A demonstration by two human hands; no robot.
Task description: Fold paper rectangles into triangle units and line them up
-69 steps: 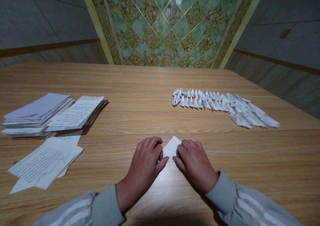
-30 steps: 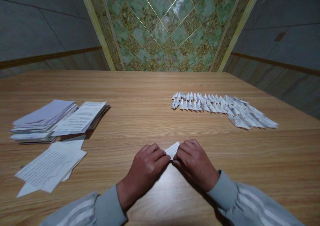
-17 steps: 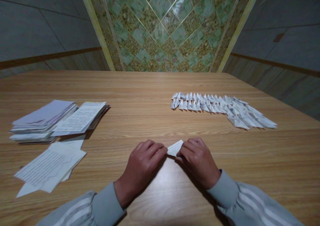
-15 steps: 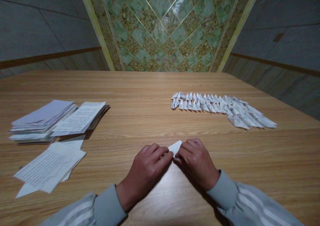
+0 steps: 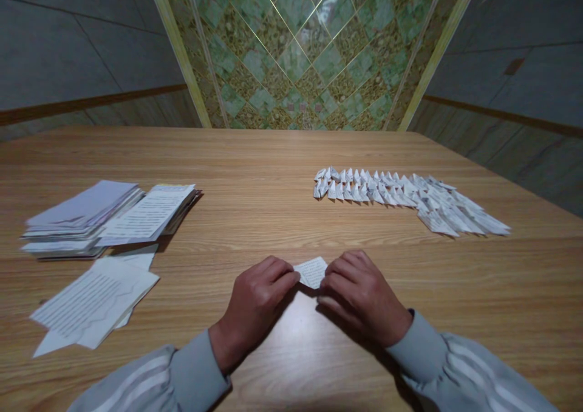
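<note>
A small folded piece of paper (image 5: pixel 312 272) with written lines on it is held just above the table's near middle. My left hand (image 5: pixel 260 299) pinches its left corner between thumb and fingers. At the paper's right edge, my right hand (image 5: pixel 359 291) is closed on it, the fingertips partly hidden behind the curled fingers. Farther off to the right lie rows of small folded paper pieces (image 5: pixel 387 188), pointed at the top, with longer folded ones (image 5: pixel 455 214) at the right end.
On the left stands a stack of paper sheets (image 5: pixel 82 208), with another pile (image 5: pixel 150 211) against it. Loose written sheets (image 5: pixel 95 299) lie in front of them. The wooden table (image 5: pixel 246 163) reaches back to a tiled wall (image 5: pixel 296 53).
My left hand has moved a little left, away from my right hand. More of the folded paper now shows between them, and it lies flatter to view.
</note>
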